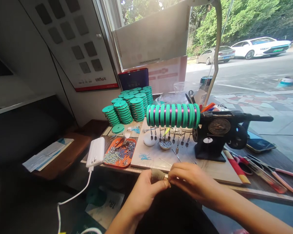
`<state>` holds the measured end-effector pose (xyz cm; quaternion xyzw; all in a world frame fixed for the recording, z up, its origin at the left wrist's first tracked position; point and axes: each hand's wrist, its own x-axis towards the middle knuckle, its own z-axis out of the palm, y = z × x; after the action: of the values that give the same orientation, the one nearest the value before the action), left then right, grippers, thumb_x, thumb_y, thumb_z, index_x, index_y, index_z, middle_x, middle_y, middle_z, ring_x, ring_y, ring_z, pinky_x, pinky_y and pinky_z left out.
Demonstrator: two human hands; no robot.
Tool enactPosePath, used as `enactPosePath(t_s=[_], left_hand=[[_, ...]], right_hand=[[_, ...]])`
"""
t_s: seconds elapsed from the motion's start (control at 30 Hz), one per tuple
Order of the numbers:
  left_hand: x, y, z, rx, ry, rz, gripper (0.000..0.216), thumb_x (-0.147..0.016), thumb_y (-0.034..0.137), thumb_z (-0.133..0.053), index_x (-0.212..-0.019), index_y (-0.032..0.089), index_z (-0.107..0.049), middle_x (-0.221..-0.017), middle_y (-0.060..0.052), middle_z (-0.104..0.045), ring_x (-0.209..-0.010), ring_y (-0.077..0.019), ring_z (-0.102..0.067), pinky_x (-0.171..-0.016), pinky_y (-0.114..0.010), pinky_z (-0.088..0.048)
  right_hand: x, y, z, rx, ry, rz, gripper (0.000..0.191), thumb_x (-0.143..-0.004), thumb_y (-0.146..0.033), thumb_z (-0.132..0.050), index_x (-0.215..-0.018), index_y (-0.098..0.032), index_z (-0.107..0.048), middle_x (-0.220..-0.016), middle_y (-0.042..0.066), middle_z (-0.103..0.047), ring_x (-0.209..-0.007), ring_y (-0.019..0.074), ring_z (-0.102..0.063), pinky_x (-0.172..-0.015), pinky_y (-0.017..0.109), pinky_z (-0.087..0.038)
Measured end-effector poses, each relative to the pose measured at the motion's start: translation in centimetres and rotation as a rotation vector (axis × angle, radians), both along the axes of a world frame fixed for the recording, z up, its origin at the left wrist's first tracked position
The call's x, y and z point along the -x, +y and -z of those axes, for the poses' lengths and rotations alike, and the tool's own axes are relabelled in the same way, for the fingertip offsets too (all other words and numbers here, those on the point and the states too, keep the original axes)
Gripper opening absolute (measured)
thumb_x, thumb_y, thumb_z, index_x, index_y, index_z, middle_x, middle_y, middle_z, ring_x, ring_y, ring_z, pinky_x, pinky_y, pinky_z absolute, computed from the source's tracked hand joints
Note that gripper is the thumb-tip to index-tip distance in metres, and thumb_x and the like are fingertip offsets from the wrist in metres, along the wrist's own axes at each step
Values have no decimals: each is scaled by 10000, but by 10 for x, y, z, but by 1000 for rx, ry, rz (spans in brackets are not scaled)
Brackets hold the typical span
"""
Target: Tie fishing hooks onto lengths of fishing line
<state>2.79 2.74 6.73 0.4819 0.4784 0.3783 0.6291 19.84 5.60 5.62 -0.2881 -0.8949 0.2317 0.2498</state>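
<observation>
My left hand point(146, 190) and my right hand point(189, 178) meet at the front edge of the wooden board point(151, 164). Fingers of both are pinched close together, and whatever lies between them is too small or hidden to name. A grey-brown wrap point(158, 175) covers a finger of my left hand. Just beyond them, thin metal needles point(177, 156) rest on the board. Behind stands a black hand-cranked winder point(219, 126) carrying a row of green spools point(173, 115) with purple line. Small metal weights point(177, 147) hang below the spools.
Stacked green spools point(119, 112) stand at the back left. An orange tray point(136, 148) holds small fishing-tackle-like parts, beside a white power bank point(95, 151) with a cable. A small bowl point(165, 148) contains beads; blue pieces point(144, 157) lie nearby. Pliers point(271, 169) and a phone point(260, 143) are right.
</observation>
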Motion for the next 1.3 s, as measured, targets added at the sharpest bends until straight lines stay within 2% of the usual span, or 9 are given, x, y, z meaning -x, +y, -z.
enactPosePath(t_s=[0.3, 0.6, 0.77, 0.93, 1.13, 1.3], left_hand=[[-2, 1, -4, 42, 3, 6, 104, -616, 156, -627, -567, 127, -541, -550, 31, -464, -568, -106, -378, -573, -235, -296], [1, 4, -1, 108, -117, 44, 77, -600, 119, -626, -548, 134, -570, -524, 35, -474, -546, -96, -357, -544, -228, -259], [0, 7, 5, 188, -217, 94, 15, -595, 125, -578, -584, 130, -569, -577, 15, -476, -544, -91, -347, -525, -227, -243], [-1, 7, 6, 194, -236, 105, 35, -591, 104, -564, -565, 123, -551, -561, 15, -464, -531, -85, -331, -519, -226, -231], [-1, 6, 7, 218, -240, 109, 35, -595, 123, -564, -572, 129, -538, -565, 21, -444, -523, -82, -326, -514, -224, -229], [-3, 6, 5, 157, -189, 87, 43, -599, 124, -577, -565, 133, -552, -546, 25, -446, -535, -92, -322, -522, -231, -227]], right_hand=[[1, 0, -4, 60, 46, -19, 218, -883, -211, -392, -782, -153, -576, -718, 46, -582, -635, 124, -528, -580, 214, -393], [1, 0, -3, -66, -45, -7, 260, -896, -226, -370, -772, -159, -588, -705, 55, -601, -632, 144, -537, -584, 237, -396], [0, 0, -2, -26, 10, -20, 235, -892, -219, -376, -791, -161, -580, -718, 50, -594, -634, 133, -532, -587, 225, -396], [-1, 0, -5, 2, -9, -30, 215, -886, -201, -380, -802, -161, -574, -732, 49, -586, -660, 137, -527, -607, 234, -395], [-2, -1, -8, 126, 93, -52, 181, -865, -171, -411, -779, -157, -569, -739, 42, -581, -659, 124, -527, -597, 218, -405], [-2, 0, -8, 233, 153, -26, 174, -855, -177, -441, -742, -155, -572, -709, 29, -581, -642, 119, -528, -593, 216, -403]])
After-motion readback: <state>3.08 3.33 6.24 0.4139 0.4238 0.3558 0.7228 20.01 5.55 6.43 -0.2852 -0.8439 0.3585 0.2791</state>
